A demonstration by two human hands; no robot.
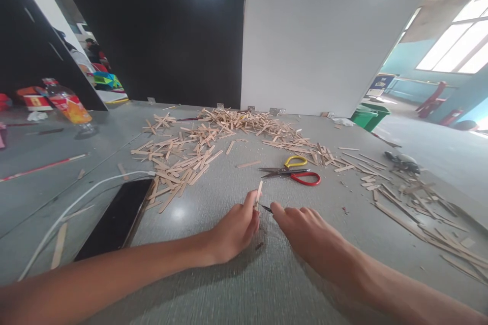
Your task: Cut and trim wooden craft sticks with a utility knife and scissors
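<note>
My left hand (238,226) is closed on a pale wooden craft stick (260,192), which stands up out of the fingers. Closed too, my right hand (299,221) grips a slim, dark, knife-like tool (266,208). Its thin tip points left and meets or nearly meets the lower part of the stick; contact is too small to tell. Most of the tool is hidden inside the right fist. Just beyond both hands lie scissors (305,179) with one yellow and one red handle, blades pointing left, and a dark slender item lying across them.
Craft sticks (190,165) lie heaped across the table (198,294), against the black and white panels. A phone (118,216) with a white cable (68,208) is at left, near a drink bottle (68,104). Wood strips (404,213) are scattered at right; a green bin (368,116) stands beyond.
</note>
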